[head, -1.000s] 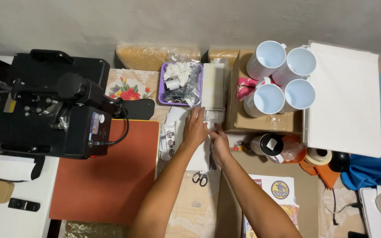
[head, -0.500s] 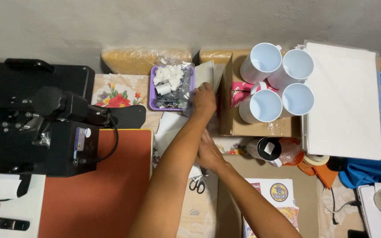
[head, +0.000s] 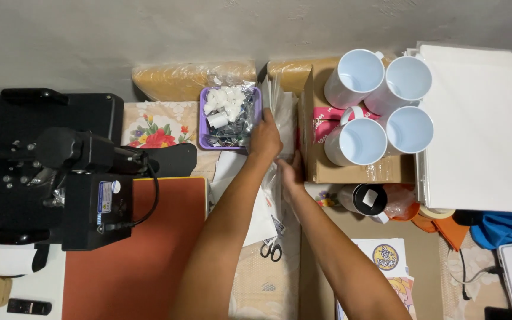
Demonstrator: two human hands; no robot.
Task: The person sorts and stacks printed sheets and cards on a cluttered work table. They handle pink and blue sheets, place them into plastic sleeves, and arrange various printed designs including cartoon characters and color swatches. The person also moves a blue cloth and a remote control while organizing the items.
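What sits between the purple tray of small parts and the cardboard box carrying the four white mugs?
In the head view, the left hand and a stack of clear plastic sleeves fill the gap between the purple tray and the cardboard box.

A small print workshop: a black heat press (head: 48, 172), 4 blank white mugs (head: 380, 101) and a stack of white sheets (head: 481, 124).
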